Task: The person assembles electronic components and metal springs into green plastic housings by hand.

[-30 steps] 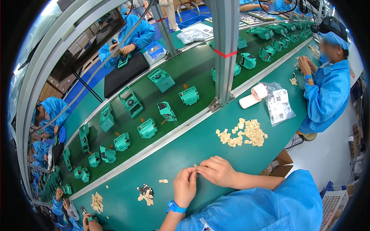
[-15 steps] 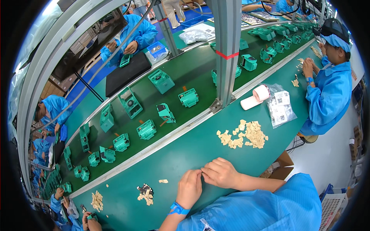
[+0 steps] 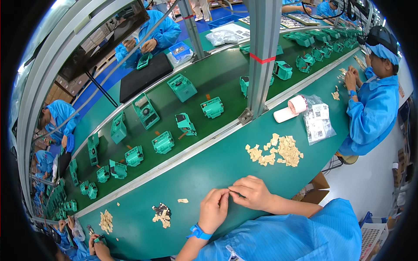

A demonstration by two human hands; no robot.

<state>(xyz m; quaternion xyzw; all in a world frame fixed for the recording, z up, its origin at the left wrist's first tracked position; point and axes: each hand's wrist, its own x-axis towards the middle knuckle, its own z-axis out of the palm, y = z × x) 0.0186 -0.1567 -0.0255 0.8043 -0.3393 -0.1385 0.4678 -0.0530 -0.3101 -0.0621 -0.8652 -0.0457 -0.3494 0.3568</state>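
Matte green flat workbench (image 3: 209,169)
Small flat cream pieces (image 3: 288,151), black-and-cream heap (image 3: 161,215), white-and-pink rounded device (image 3: 291,108), clear plastic bag (image 3: 318,124).

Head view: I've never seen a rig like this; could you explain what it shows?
There is no robot: the left hand and right hand are bare, and belong to the person wearing the camera. It is a wide fisheye on the head, looking down, so straight edges bend. The hands come together above the green bench; anything pinched there is too small to tell. On the bench lie beige pieces, a black-and-beige pile and a clear bag. Beyond, green housings sit on a belt.
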